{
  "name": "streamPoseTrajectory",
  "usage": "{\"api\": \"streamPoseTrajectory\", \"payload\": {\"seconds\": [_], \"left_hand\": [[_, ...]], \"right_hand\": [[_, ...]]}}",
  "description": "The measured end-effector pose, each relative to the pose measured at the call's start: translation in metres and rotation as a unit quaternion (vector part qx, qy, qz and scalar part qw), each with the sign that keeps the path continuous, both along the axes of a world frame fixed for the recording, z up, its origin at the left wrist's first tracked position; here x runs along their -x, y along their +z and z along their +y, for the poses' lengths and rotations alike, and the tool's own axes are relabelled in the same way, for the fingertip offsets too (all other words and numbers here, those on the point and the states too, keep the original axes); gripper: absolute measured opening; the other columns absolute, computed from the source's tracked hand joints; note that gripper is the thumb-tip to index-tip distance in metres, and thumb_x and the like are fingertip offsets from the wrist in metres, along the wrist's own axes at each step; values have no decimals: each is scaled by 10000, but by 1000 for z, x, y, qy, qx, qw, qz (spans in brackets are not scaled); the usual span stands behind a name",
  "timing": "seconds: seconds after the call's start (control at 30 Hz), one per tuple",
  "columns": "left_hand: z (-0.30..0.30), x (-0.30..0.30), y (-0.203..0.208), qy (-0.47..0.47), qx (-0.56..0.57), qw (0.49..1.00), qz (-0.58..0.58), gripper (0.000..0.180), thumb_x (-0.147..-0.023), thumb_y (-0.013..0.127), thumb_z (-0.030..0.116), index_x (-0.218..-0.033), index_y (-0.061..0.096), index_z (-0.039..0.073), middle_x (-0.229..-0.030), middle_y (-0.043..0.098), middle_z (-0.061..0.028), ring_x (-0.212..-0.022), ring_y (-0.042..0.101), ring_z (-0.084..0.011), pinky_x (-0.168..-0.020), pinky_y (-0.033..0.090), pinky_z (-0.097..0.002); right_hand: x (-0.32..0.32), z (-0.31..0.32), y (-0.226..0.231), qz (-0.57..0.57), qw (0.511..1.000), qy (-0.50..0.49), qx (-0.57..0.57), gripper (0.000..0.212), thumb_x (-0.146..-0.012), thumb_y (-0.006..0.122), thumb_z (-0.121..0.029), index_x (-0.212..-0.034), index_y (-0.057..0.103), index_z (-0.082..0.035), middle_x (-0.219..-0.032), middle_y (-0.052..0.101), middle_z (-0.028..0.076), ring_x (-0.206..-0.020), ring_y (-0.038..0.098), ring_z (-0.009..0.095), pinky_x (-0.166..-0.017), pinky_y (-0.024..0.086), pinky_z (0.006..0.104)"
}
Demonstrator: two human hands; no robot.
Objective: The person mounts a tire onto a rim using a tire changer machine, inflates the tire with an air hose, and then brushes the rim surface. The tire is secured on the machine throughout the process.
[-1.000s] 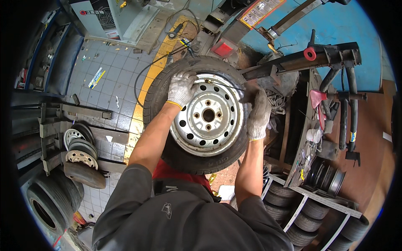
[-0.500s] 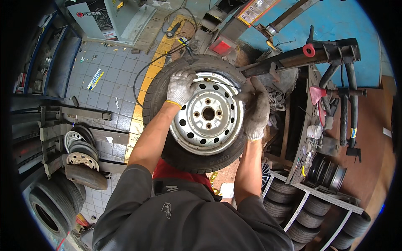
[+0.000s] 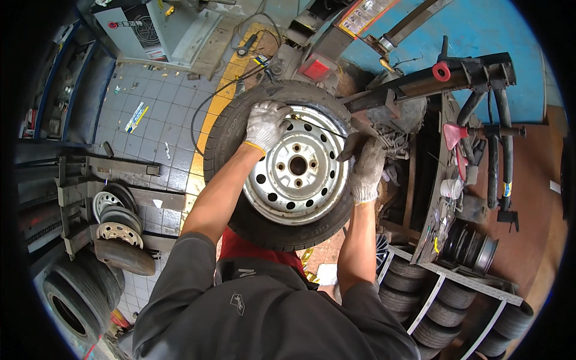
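Note:
In front of me is a car wheel, its black tyre mounted around a worn silver steel rim with a ring of dark holes. My left hand, in a whitish knit glove with a yellow cuff edge, rests at the rim's upper left, its fingers curled; whatever they pinch is hidden. From beside those fingers a thin dark rod runs across the upper rim to my right hand. That hand wears a dirt-darkened glove and is closed around the rod's right end, over the tyre's right side.
A black metal machine arm reaches in from the right. Loose wheel rims and old tyres are at lower left; more tyres fill a rack at lower right. A cable crosses the tiled floor.
My right hand has moved slightly down and toward me, taking the rod's right end lower. My left hand has shifted a little to the right. The wheel looks nearly unmoved.

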State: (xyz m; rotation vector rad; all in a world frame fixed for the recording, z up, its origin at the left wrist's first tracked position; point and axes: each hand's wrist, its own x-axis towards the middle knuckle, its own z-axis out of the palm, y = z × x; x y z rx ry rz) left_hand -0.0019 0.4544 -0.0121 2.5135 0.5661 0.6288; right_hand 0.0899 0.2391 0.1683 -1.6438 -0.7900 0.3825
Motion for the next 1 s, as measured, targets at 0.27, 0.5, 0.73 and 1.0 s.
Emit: {"api": "streamPoseTrajectory", "payload": {"seconds": [0.27, 0.5, 0.73, 1.0], "left_hand": [[10, -35, 1, -63, -55, 995, 52, 315, -914, 765, 315, -1203, 796, 194, -1142, 706, -84, -1138, 656, -316, -953, 526, -464], [14, -36, -11, -68, -52, 996, 8, 273, -897, 780, 325, -1138, 819, 203, -1103, 694, -77, -1104, 647, -304, -946, 518, -470], [15, -33, -12, -87, -44, 995, 16, 290, -906, 778, 322, -1158, 810, 183, -1131, 705, -66, -1120, 645, -308, -968, 510, -470], [-4, 35, 15, 38, 28, 996, -78, 335, -961, 729, 353, -1245, 761, 178, -1246, 710, -73, -1211, 635, -308, -1078, 472, -455]], "right_hand": [[20, 10, -8, 127, 984, -38, -119, 758, -1077, 566, -599, -1483, 559, 42, -1098, 733, 144, -885, 727, 218, -875, 582, 346], [-12, -12, -7, 17, 999, 10, 30, 792, -1084, 575, -596, -1542, 513, 48, -939, 702, 84, -847, 685, 180, -900, 569, 340], [10, 10, -6, 166, 974, -21, -155, 802, -1052, 657, -535, -1565, 484, 57, -986, 715, 112, -791, 720, 209, -826, 609, 369], [-3, 25, -14, -55, 989, -132, 42, 305, -1049, 695, -188, -1263, 748, 24, -971, 749, 73, -783, 653, 112, -733, 544, 285]]}}
